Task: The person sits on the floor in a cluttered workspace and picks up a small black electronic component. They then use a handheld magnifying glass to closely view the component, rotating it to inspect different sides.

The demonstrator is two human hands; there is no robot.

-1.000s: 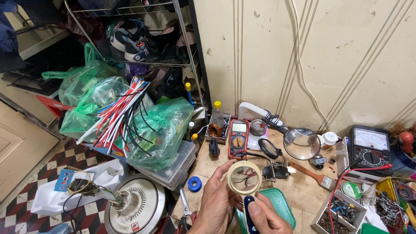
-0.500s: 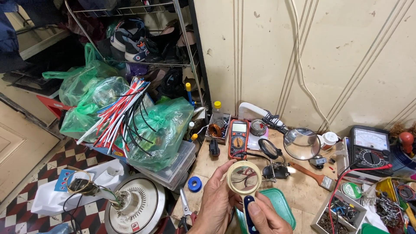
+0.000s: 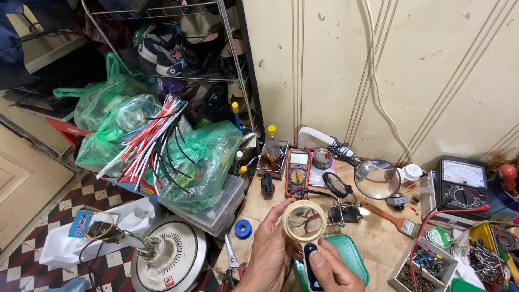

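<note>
My left hand (image 3: pixel 270 251) grips a roll of pale tape (image 3: pixel 304 221) upright by its rim, low over the wooden bench (image 3: pixel 373 238). Just below the roll, my right hand (image 3: pixel 332 269) pinches a small dark blue tool (image 3: pixel 310 260) with its tip touching the roll's lower edge. A green plastic lid (image 3: pixel 348 254) lies under both hands. Behind the roll stand an orange multimeter (image 3: pixel 298 172) and a small clip stand with a little lens (image 3: pixel 338 186).
A large magnifier (image 3: pixel 377 178) on an arm, a brush (image 3: pixel 386 216), an analog meter (image 3: pixel 463 184) and parts trays (image 3: pixel 427 267) crowd the bench's right. Left of it sit green bags (image 3: pixel 203 159), red, white and black tubes (image 3: pixel 148 143), a shoe rack (image 3: pixel 178 48), scissors (image 3: pixel 231 259), blue tape (image 3: pixel 243 228) and a fan motor (image 3: pixel 170 259).
</note>
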